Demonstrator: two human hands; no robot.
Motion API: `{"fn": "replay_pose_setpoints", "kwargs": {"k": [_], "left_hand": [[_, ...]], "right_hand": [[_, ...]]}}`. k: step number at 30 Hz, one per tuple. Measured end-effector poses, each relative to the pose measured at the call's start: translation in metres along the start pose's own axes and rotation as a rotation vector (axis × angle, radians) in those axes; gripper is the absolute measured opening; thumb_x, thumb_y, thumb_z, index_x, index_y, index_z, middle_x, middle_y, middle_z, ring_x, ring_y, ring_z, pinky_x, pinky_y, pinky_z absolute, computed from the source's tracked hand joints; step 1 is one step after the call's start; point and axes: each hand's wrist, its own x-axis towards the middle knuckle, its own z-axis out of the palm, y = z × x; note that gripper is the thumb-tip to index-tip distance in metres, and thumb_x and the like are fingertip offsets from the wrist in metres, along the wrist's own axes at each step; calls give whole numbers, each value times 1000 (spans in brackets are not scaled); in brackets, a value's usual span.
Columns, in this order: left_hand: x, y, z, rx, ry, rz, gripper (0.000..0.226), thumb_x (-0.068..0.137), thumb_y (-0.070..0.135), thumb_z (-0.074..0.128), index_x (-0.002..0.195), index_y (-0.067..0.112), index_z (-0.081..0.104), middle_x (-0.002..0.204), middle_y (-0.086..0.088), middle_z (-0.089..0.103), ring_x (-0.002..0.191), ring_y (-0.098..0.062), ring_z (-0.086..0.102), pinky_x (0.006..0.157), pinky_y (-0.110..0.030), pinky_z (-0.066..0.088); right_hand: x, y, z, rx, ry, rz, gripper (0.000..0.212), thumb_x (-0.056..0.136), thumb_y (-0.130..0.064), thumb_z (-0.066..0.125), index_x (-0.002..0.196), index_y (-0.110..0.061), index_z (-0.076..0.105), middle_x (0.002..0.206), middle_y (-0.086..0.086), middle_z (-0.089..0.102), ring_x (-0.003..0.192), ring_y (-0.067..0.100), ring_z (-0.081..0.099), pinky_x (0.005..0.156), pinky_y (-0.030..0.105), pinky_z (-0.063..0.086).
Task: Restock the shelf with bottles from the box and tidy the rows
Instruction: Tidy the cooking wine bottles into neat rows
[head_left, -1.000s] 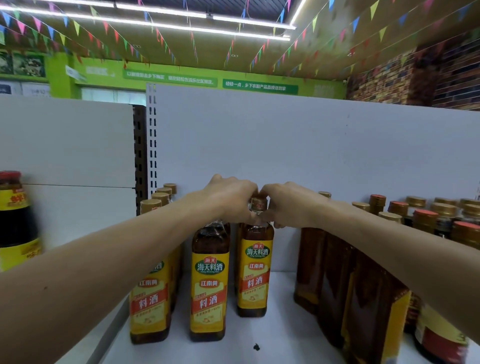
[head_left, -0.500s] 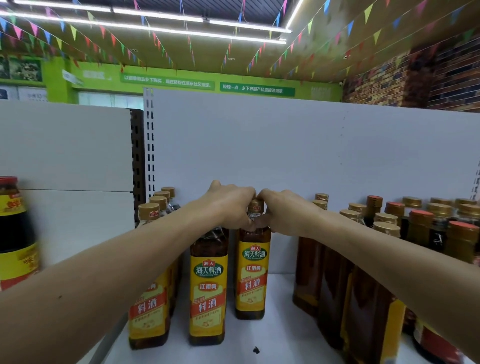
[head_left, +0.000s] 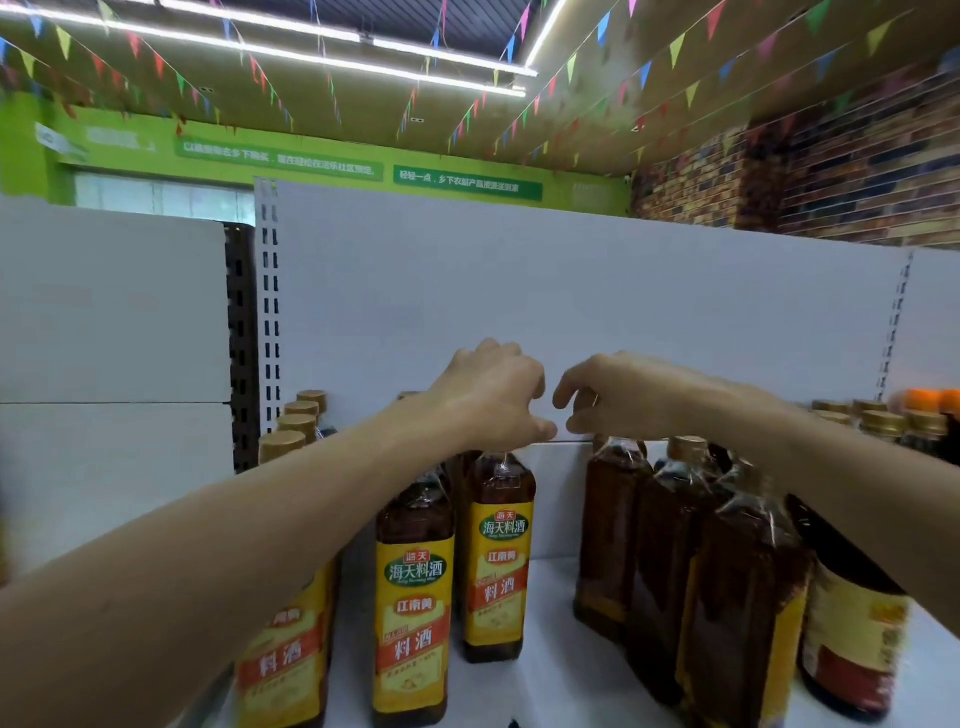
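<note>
Left fingers (head_left: 530, 384) — round bottle (head_left: 498, 561) top

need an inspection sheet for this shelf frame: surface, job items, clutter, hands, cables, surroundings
Surface: white shelf, bare strip between bottle groups.
Job's things: held bottle upright, label forward, behind front bottle; gold-capped row at left; right bottles with labels turned away; box not in view.
Clutter: dark speck at shelf front.
Hands: left hand curled over held bottle's cap; right hand beside it, holding nothing.
Cables: nothing seen.
Surroundings: white back panel, bunting, brick wall.
</note>
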Motion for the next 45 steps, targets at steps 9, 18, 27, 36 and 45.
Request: {"fn": "replay_pose_setpoints", "kwargs": {"k": [9, 18, 27, 36, 45], "left_hand": [[22, 25, 12, -40, -30, 92, 46, 97, 51, 58, 130, 20, 65, 124, -1, 67, 124, -25, 51, 101, -39, 44], [55, 48, 20, -131, -40, -8, 33, 101, 43, 55, 115, 19, 71, 110, -4, 72, 101, -25, 66, 88, -40, 56], [84, 79, 40, -126, -173, -73, 38, 96, 52, 58, 102, 16, 69, 72, 3, 60, 86, -25, 65, 74, -37, 54], [76, 83, 32, -177, -269, -116, 14, 93, 22, 64, 91, 9, 65, 76, -2, 64, 75, -24, 61, 59, -28, 42], [58, 81, 6, -134, -425, -149, 25, 97, 22, 65, 122, 20, 63, 95, -4, 68, 70, -10, 57, 58, -22, 42]], "right_hand": [[-12, 41, -13, -158, -8, 102, 25, 99, -31, 59, 123, -31, 67, 118, -10, 69, 97, 12, 59, 81, 25, 44], [-3, 67, -23, -188, -15, 27, 28, 102, -27, 57, 129, -26, 65, 126, -6, 66, 99, 11, 55, 91, 26, 45], [25, 95, -10, -298, -81, -125, 34, 100, -36, 58, 133, -26, 61, 128, -2, 64, 99, 16, 54, 87, 29, 44], [14, 95, -7, -231, -58, -253, 28, 100, -31, 57, 127, -28, 65, 119, -5, 67, 92, 14, 54, 90, 33, 48], [-21, 87, -15, -156, -87, -300, 28, 101, -41, 53, 123, -33, 67, 109, -12, 69, 92, 14, 63, 94, 36, 52]]}}
